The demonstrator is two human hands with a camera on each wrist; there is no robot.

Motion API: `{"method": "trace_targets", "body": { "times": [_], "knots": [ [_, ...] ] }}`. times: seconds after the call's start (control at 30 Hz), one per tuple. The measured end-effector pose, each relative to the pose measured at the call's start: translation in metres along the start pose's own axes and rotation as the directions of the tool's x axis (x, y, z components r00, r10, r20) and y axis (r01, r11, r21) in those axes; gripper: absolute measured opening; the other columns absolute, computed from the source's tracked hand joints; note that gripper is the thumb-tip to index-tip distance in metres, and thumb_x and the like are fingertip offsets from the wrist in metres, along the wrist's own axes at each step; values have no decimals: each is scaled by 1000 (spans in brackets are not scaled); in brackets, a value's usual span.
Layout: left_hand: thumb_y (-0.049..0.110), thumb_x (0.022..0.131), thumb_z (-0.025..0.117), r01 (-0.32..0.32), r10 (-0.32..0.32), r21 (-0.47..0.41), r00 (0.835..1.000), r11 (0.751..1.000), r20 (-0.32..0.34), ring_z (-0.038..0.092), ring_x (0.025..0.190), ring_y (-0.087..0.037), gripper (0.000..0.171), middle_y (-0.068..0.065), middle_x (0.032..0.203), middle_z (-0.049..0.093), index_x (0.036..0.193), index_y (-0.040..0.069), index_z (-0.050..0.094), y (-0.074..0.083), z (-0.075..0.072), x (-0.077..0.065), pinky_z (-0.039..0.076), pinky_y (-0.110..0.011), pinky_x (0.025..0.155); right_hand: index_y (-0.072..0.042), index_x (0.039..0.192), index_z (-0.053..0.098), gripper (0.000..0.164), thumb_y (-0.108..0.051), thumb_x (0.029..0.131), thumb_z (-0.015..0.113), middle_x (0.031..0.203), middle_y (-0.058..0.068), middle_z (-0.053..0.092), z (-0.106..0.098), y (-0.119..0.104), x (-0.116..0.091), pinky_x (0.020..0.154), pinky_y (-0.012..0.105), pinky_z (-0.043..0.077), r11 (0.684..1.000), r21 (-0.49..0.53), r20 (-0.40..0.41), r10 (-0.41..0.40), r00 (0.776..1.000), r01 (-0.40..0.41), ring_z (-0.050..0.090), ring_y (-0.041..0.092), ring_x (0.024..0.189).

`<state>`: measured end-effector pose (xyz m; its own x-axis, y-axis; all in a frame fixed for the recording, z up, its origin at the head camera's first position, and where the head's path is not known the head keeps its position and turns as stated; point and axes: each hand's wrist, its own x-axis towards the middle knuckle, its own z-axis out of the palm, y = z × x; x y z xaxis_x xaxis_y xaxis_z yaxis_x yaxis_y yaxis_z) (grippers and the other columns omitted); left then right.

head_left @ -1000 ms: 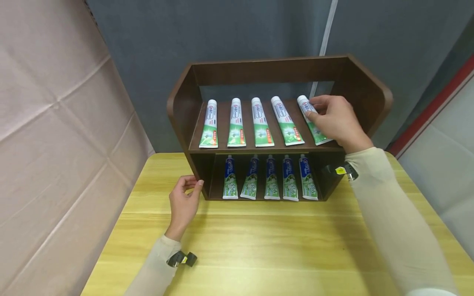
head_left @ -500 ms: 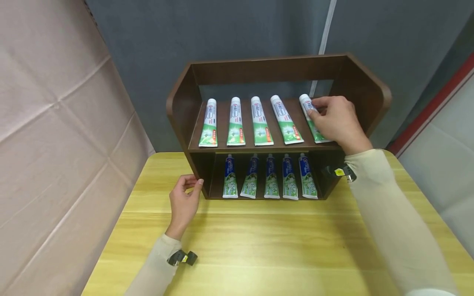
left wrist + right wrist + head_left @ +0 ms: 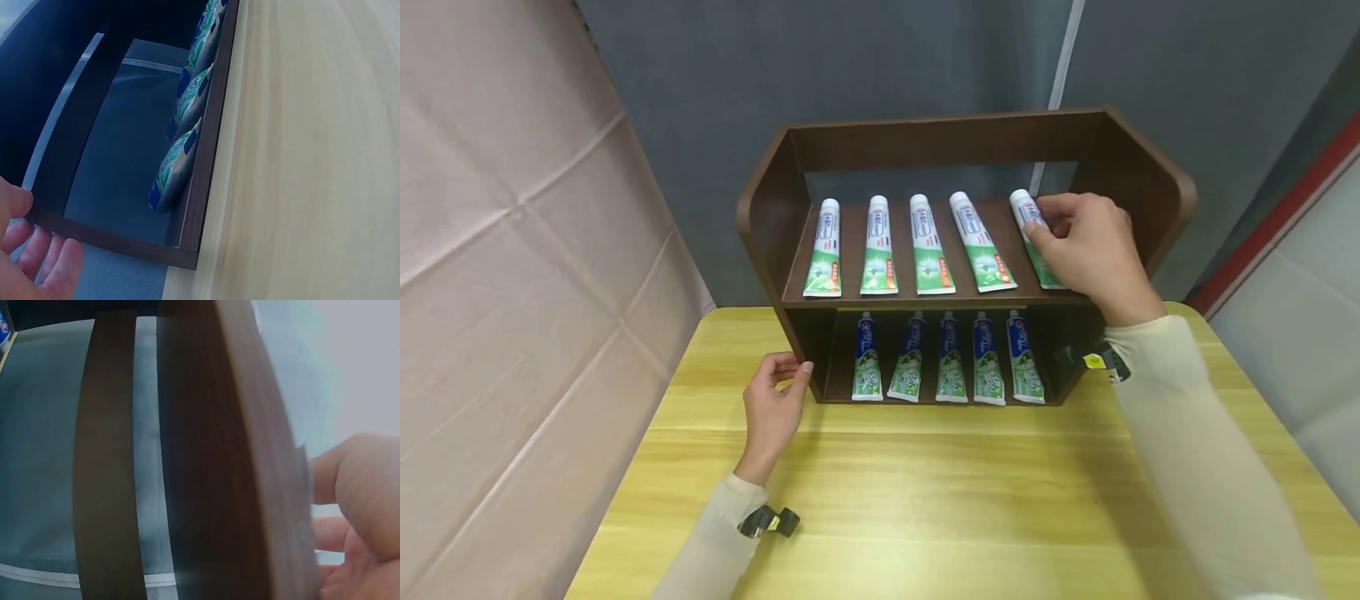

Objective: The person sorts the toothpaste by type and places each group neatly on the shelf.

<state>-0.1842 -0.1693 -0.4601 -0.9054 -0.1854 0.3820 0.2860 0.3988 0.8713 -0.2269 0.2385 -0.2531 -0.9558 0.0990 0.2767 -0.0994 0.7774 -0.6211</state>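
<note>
My right hand (image 3: 1096, 254) pinches the rightmost white-and-green toothpaste tube (image 3: 1028, 210) between thumb and fingers. That tube lies cap to the back on the upper level of a dark brown two-level shelf (image 3: 940, 143); the hand covers part of it. Beside it lie several matching tubes (image 3: 929, 250) in a row. At the lower left, my left hand (image 3: 773, 417) holds the front edge of the shelf's side panel; the left wrist view shows its thumb (image 3: 17, 201) at the panel edge and fingers outside. In the right wrist view, my right hand (image 3: 365, 519) is partly visible beyond the shelf board.
Several blue-and-green toothpaste tubes (image 3: 950, 358) lie in a row on the lower level. The shelf stands on a yellow wood-grain table (image 3: 925, 492). A grey curtain (image 3: 910, 58) hangs behind, and a pale fabric wall (image 3: 535, 275) rises at the left.
My right hand has shifted the rightmost white-and-green tube slightly to the right and back, straightening it a little. The left hand stays at the side panel.
</note>
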Motion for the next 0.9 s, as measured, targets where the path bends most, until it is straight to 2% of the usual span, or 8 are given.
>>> {"method": "trace_targets", "body": {
  "times": [0.17, 0.23, 0.37, 0.43, 0.63, 0.73, 0.8, 0.9],
  "knots": [
    [25, 100, 76, -1, 1, 5, 1000, 1000, -2, 70, 99, -20, 26, -9, 107, 71, 116, 6, 68, 2, 1, 1, 60, -15, 79, -11, 150, 60, 55, -40, 103, 64, 128, 17, 67, -1, -2, -14, 73, 39, 45, 999, 12, -30, -36, 999, 36, 55, 30, 106],
    [25, 100, 76, 0, 0, 13, 1000, 1000, -6, 70, 98, -20, 26, -9, 107, 72, 115, 6, 68, 3, 0, 1, 60, -15, 79, -12, 148, 61, 54, -41, 102, 64, 128, 16, 68, 0, -2, -20, 76, 39, 45, 998, 17, -56, -57, 997, 58, 56, 30, 106],
    [24, 100, 76, 3, -2, 22, 1000, 1000, -8, 70, 97, -20, 25, -8, 106, 72, 115, 6, 69, 4, 1, 1, 60, -16, 78, -10, 141, 67, 50, -40, 101, 66, 123, 17, 70, 5, 0, -33, 81, 41, 43, 992, 26, -143, -116, 983, 120, 60, 32, 104],
    [24, 100, 76, 3, -3, 24, 1000, 1000, -11, 70, 97, -19, 24, -8, 106, 72, 115, 7, 69, 4, 2, 2, 60, -16, 78, -10, 137, 69, 47, -39, 100, 67, 122, 16, 71, 8, 2, -39, 83, 36, 43, 987, 33, -192, -145, 970, 155, 61, 29, 101],
    [26, 101, 74, -6, 7, 22, 1000, 1000, -22, 70, 98, -20, 25, -7, 107, 73, 118, 8, 68, 9, 1, 1, 59, -15, 76, -10, 127, 75, 35, -27, 96, 74, 111, 12, 73, 15, 10, -60, 74, 10, 41, 960, 44, -338, -247, 908, 278, 57, 17, 87],
    [25, 101, 74, -21, 21, 24, 1000, 1000, -18, 70, 100, -21, 26, -7, 110, 73, 119, 7, 68, 12, -1, 0, 60, -15, 79, -6, 125, 76, 33, -20, 94, 76, 110, 13, 74, 18, 16, -72, 76, 6, 42, 935, 38, -383, -313, 869, 354, 58, 16, 88],
    [25, 101, 74, -40, 41, 34, 999, 999, -10, 70, 102, -21, 27, -8, 112, 73, 119, 6, 68, 14, -2, -3, 62, -21, 83, -4, 124, 75, 35, -15, 91, 78, 113, 14, 75, 20, 22, -80, 81, 4, 43, 912, 36, -393, -364, 845, 410, 62, 17, 93],
    [24, 101, 75, -94, 93, 65, 995, 993, 19, 69, 109, -25, 31, -9, 118, 71, 122, 3, 68, 21, -6, -8, 65, -37, 91, -3, 125, 75, 43, -17, 86, 83, 117, 15, 76, 24, 32, -92, 89, 4, 44, 870, 22, -389, -446, 806, 493, 67, 24, 97]
  ]
}}
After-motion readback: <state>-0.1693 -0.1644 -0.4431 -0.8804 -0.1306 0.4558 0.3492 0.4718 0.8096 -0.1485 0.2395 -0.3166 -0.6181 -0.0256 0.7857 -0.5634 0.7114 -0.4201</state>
